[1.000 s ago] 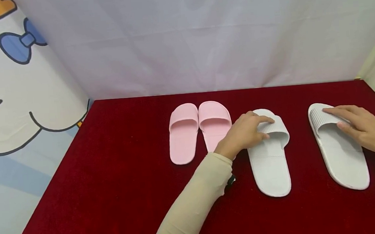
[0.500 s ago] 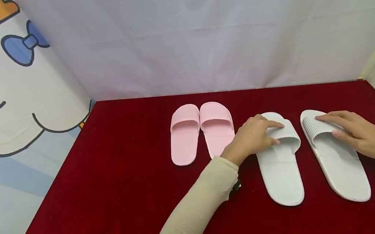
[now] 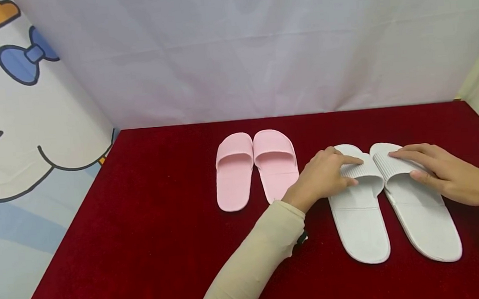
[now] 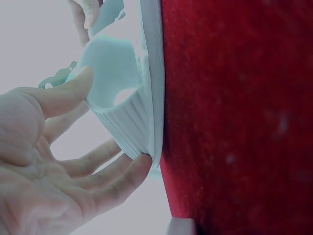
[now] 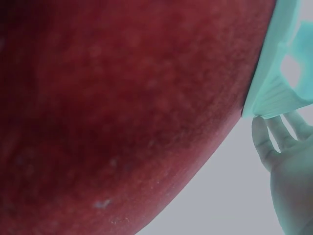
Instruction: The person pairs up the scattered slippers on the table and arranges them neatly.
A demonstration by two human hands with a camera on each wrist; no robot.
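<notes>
Two white slippers lie side by side on the red cloth at the right, straps touching. My left hand (image 3: 330, 173) grips the ribbed strap of the left white slipper (image 3: 359, 224), fingers on top and thumb at the strap's opening. The left wrist view shows my left hand (image 4: 54, 147) with thumb and fingers either side of that strap (image 4: 124, 122). My right hand (image 3: 435, 171) lies with straight fingers on the strap of the right white slipper (image 3: 424, 219). In the right wrist view my right hand's fingertips (image 5: 266, 139) meet the slipper's edge (image 5: 276, 93).
A pair of pink slippers (image 3: 235, 178) (image 3: 276, 165) stands together left of my left hand, toes toward the back. The red table cloth (image 3: 164, 211) ends at a white curtain behind and a cartoon-printed panel (image 3: 17, 115) on the left.
My right hand has slid the right white slipper leftward until it lies against the left one. The left white slipper shifted right earlier and now stays put.
</notes>
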